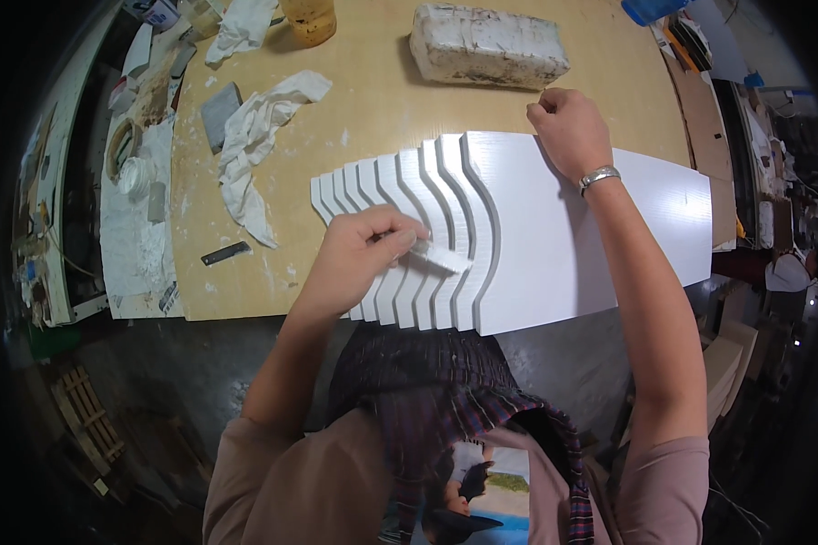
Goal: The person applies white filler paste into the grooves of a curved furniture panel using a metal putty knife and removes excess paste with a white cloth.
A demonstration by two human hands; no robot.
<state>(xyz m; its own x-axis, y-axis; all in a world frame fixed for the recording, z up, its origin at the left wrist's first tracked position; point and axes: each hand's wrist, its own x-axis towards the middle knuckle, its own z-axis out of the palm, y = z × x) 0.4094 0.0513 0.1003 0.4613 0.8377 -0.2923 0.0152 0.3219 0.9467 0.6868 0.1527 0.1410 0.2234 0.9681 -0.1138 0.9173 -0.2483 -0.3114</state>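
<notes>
A fanned stack of white boards with wavy edges lies across the near side of the table, stepped one over another. Over these steps, my left hand pinches a small whitish strip; its far end reaches the curved edges, and I cannot tell whether it is folded abrasive or a thin piece of board. My right hand is curled closed at the far edge of the top white board, wrist over the board. Whatever its fingers may hold is hidden.
Beyond the boards sits a stained, wrapped white block on the wooden table. Toward the left lie a crumpled white cloth, a grey sanding pad and a black blade-like tool. An amber container stands at the back.
</notes>
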